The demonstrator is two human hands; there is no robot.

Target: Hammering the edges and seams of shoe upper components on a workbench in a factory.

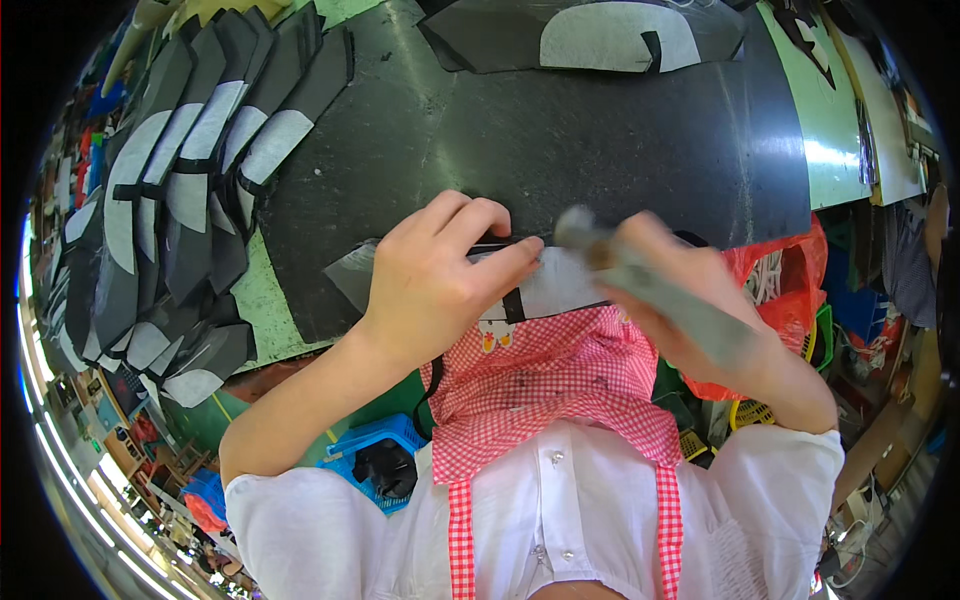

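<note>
A flat dark piece with a white patch (562, 284) lies along the front edge of the black work mat (620, 150), close to my apron. My left hand (430, 265) is closed over its left part, with thumb and forefinger pressed down at its upper edge. In my right hand (680, 265) is a hammer (690, 310), smeared by motion. Its head hangs just above the right side of the piece, near my left fingertips; whether it touches cannot be told. The piece's left part lies partly under my left hand.
Overlapping dark pieces with white patches (205, 125) are stacked at the left of the green table (265, 300). More such pieces (620, 35) lie at the far edge. A red plastic bag (810, 265) hangs at the right. Below left is a blue basket (410, 430) holding something black.
</note>
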